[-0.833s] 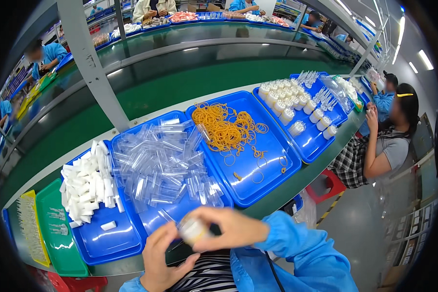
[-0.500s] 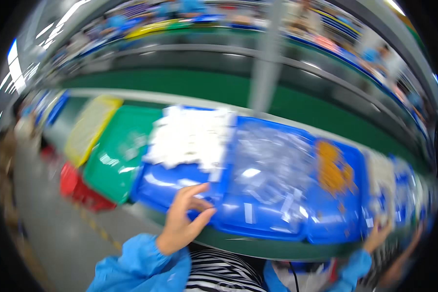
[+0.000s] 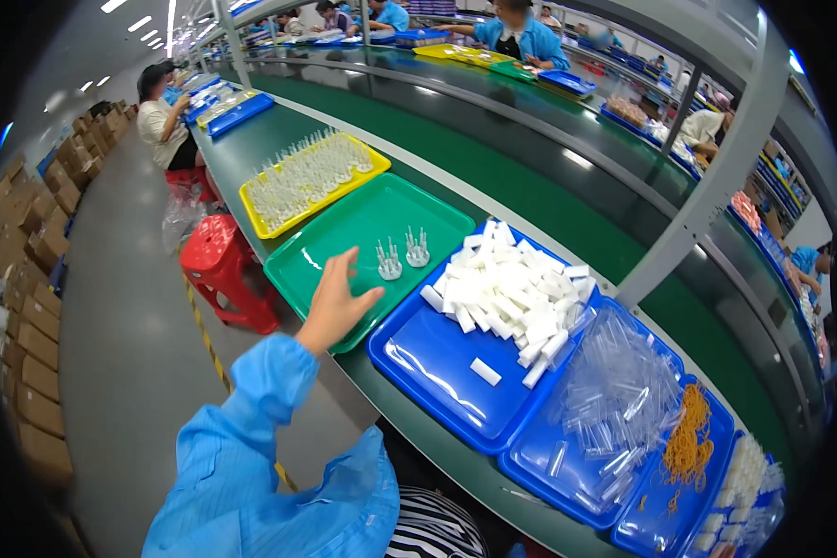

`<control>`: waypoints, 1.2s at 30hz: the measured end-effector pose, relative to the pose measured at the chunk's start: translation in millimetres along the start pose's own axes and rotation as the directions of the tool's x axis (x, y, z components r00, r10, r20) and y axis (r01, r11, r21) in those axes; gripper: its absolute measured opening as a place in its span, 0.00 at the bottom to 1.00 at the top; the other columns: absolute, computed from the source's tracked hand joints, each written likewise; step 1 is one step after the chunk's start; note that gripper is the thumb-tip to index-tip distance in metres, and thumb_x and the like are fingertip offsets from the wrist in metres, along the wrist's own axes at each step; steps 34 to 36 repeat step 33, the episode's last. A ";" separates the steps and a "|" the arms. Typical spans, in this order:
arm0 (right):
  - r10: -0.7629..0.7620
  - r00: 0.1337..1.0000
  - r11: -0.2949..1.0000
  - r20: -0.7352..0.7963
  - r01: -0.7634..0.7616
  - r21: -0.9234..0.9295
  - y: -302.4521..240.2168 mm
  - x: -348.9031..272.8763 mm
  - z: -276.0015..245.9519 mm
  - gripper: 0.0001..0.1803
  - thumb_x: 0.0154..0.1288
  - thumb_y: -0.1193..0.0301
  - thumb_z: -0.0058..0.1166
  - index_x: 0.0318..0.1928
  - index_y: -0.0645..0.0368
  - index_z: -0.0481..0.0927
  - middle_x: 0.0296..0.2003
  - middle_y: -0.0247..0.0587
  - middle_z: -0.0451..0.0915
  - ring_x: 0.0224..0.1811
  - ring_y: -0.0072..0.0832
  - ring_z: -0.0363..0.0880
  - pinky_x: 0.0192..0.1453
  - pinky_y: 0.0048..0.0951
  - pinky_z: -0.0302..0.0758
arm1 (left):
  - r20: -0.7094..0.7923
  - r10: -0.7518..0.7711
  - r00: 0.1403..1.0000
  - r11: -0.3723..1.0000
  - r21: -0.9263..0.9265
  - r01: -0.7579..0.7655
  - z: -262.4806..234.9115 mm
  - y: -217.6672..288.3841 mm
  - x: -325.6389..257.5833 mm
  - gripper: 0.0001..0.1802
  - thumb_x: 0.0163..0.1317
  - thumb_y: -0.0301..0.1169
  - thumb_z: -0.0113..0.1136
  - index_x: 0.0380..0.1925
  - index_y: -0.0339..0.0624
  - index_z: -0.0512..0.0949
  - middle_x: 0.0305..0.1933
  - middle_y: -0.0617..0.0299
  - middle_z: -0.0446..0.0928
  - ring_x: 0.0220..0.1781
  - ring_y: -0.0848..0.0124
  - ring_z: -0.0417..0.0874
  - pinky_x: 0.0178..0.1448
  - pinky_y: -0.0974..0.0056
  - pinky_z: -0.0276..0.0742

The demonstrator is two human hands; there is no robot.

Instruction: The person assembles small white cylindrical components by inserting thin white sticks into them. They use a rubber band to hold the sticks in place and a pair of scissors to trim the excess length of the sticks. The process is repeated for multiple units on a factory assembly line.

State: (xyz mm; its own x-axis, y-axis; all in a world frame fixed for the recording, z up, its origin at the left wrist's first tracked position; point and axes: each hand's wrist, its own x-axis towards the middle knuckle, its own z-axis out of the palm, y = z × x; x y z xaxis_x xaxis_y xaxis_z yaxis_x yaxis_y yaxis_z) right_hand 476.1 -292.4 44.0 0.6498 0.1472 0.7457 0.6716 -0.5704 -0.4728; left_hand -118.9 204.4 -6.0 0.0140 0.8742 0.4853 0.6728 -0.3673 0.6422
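Note:
My left hand (image 3: 338,302), in a blue sleeve, reaches over the near edge of the green tray (image 3: 330,244). Its thumb and fingers are spread apart with nothing between them. Two small clear pieces with upright prongs stand on that tray, a left one (image 3: 389,261) and a right one (image 3: 417,247), both just beyond my fingertips and apart from them. Right of the hand, a blue tray (image 3: 428,377) bears a heap of white rectangular blocks (image 3: 507,288), with a single block (image 3: 484,371) lying by itself. My right hand is out of the picture.
A yellow tray (image 3: 381,164) full of clear pronged pieces lies beyond the green one. Rightward come clear plastic sleeves (image 3: 614,381) and orange rubber bands (image 3: 686,437) in blue trays. A red stool (image 3: 219,246) stands left of the bench; a metal post (image 3: 716,158) rises behind the trays.
The view has swung left. My left hand has gone from above the blue tray of white blocks to the green tray, its fingers spreading wider. My right hand has left the picture.

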 end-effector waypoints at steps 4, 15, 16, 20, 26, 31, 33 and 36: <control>0.018 0.960 0.968 0.281 -0.087 0.235 -16.9 4.7 39.6 0.25 0.74 0.67 0.53 0.66 0.67 0.69 0.62 0.50 0.74 0.63 0.35 0.72 0.68 0.34 0.67 | 0.105 0.128 0.986 0.991 0.020 -0.131 46.2 -29.4 55.7 0.32 0.53 0.39 0.74 0.57 0.39 0.75 0.51 0.50 0.76 0.49 0.56 0.81 0.56 0.53 0.77; -0.179 0.715 0.830 0.676 -0.259 0.494 -244.7 -80.1 62.7 0.18 0.70 0.73 0.54 0.58 0.65 0.74 0.53 0.43 0.78 0.55 0.29 0.75 0.59 0.31 0.72 | 0.098 0.210 0.973 0.914 -0.374 -0.159 17.0 65.7 35.2 0.15 0.56 0.25 0.70 0.45 0.39 0.81 0.45 0.58 0.82 0.45 0.69 0.82 0.51 0.64 0.79; -0.187 0.618 0.726 0.763 -0.437 0.531 -269.8 -90.6 67.8 0.22 0.71 0.67 0.54 0.60 0.64 0.72 0.53 0.43 0.77 0.55 0.31 0.75 0.58 0.33 0.73 | 0.124 0.326 0.937 0.891 -0.372 -0.261 14.4 93.9 16.8 0.17 0.54 0.26 0.72 0.45 0.40 0.82 0.46 0.55 0.82 0.48 0.64 0.83 0.54 0.63 0.78; -0.281 0.095 0.049 0.955 -0.992 0.113 -360.9 -134.1 87.5 0.37 0.73 0.44 0.47 0.68 0.60 0.63 0.57 0.46 0.76 0.56 0.37 0.76 0.60 0.47 0.77 | 0.287 0.630 0.721 0.703 -0.606 -0.372 28.4 158.3 -56.8 0.23 0.55 0.30 0.70 0.53 0.45 0.80 0.49 0.55 0.79 0.51 0.56 0.82 0.53 0.57 0.81; -0.350 -0.211 -0.315 0.913 -0.891 -0.327 -368.6 -140.8 102.6 0.20 0.78 0.61 0.43 0.60 0.60 0.74 0.47 0.42 0.82 0.52 0.36 0.79 0.62 0.44 0.75 | 0.546 0.590 0.594 0.680 -0.733 -0.002 12.0 177.8 -65.9 0.46 0.57 0.38 0.72 0.72 0.41 0.59 0.66 0.51 0.68 0.69 0.56 0.67 0.71 0.55 0.62; -0.421 -0.146 -0.616 0.895 -0.678 -0.400 -341.3 -136.8 116.6 0.21 0.78 0.64 0.44 0.63 0.62 0.73 0.55 0.54 0.79 0.57 0.47 0.77 0.61 0.46 0.78 | 0.179 0.249 0.952 0.845 -0.520 -0.123 -19.4 118.3 -0.5 0.35 0.58 0.36 0.72 0.64 0.41 0.70 0.67 0.50 0.69 0.69 0.58 0.70 0.71 0.58 0.66; -0.434 -0.095 -0.615 0.896 -0.695 -0.372 -333.2 -134.7 119.7 0.23 0.77 0.63 0.44 0.66 0.61 0.71 0.60 0.57 0.76 0.65 0.49 0.72 0.64 0.52 0.76 | -0.254 0.013 0.967 0.964 -0.254 -0.080 -28.6 36.2 49.2 0.28 0.59 0.30 0.68 0.60 0.38 0.74 0.63 0.50 0.73 0.65 0.57 0.73 0.69 0.57 0.69; -0.434 -0.095 -0.615 0.896 -0.695 -0.372 -333.2 -134.7 119.7 0.23 0.77 0.63 0.44 0.66 0.61 0.71 0.60 0.57 0.76 0.65 0.49 0.72 0.64 0.52 0.76 | -0.254 0.013 0.967 0.964 -0.254 -0.080 -28.6 36.2 49.2 0.28 0.59 0.30 0.68 0.60 0.38 0.74 0.63 0.50 0.73 0.65 0.57 0.73 0.69 0.57 0.69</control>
